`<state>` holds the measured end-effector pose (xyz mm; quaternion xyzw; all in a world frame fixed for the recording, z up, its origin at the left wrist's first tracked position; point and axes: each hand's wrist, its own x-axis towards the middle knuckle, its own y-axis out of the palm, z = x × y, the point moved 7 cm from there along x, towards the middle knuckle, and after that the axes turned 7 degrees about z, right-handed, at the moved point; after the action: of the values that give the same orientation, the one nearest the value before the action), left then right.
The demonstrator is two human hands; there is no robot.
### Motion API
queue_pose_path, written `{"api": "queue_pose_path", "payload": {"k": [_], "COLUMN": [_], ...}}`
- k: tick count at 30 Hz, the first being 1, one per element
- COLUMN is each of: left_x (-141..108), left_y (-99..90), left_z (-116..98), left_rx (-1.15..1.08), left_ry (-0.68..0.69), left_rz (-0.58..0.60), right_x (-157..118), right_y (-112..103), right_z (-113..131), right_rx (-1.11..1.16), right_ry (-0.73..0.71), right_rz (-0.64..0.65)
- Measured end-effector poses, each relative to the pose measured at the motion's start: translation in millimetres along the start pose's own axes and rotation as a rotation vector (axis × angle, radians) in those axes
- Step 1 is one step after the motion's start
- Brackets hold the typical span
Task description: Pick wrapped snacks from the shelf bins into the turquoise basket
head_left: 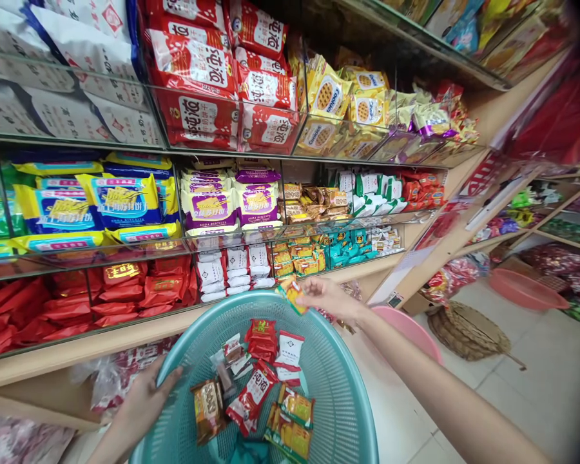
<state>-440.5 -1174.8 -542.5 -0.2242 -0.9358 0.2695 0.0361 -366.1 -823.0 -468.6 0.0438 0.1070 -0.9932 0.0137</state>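
Note:
A teal plastic basket fills the lower middle, and my left hand grips its left rim, thumb over the edge. Between the fingertips of my right hand is a small yellow-and-green snack packet, held above the basket's far rim. Inside the basket lie a red-and-white biscuit packet, a brown packet, yellow packets, a red packet and a white packet. Just beyond my right hand, similar yellow packets fill a shelf compartment.
Glass-fronted shelves of wrapped biscuits run across the front. Blue-and-yellow packs and red packs sit on the lower tiers. On the tiled floor at right are a pink basin, a woven basket and a red tub.

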Motion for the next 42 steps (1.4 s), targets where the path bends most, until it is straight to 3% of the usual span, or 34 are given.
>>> {"api": "queue_pose_path", "payload": {"k": [2, 6, 12, 16, 25, 33, 42], "left_x": [-0.5, -1.9, -6.4, -7.9, -11.2, -5.3, -2.6], "left_y": [0.0, 0.7, 2.1, 0.6, -0.6, -1.0, -1.1], "left_z": [-0.8, -2.3, -1.4, -3.9, -12.1, 2.0, 13.5], "left_rx": [0.004, 0.009, 0.011, 0.024, -0.002, 0.01, -0.04], "left_ry": [-0.001, -0.02, -0.074, -0.049, -0.059, -0.005, 0.033], "left_rz": [0.004, 0.01, 0.038, 0.024, 0.017, 0.001, -0.01], "right_x": [-21.5, -55.8, -71.3, -72.4, -74.4, -65.4, -62.3], "right_y": [22.0, 55.5, 80.0, 80.4, 81.4, 82.7, 93.5], "right_z": [-21.7, -67.3, -114.5, -125.9, -132.7, -132.4, -131.2], "right_rx": [0.076, -0.021, -0.146, -0.29, -0.25, -0.628, -0.738], "right_ry": [0.166, 0.432, 0.631, 0.633, 0.622, 0.508, 0.435], "right_rz": [0.144, 0.33, 0.403, 0.365, 0.304, 0.272, 0.282]}}
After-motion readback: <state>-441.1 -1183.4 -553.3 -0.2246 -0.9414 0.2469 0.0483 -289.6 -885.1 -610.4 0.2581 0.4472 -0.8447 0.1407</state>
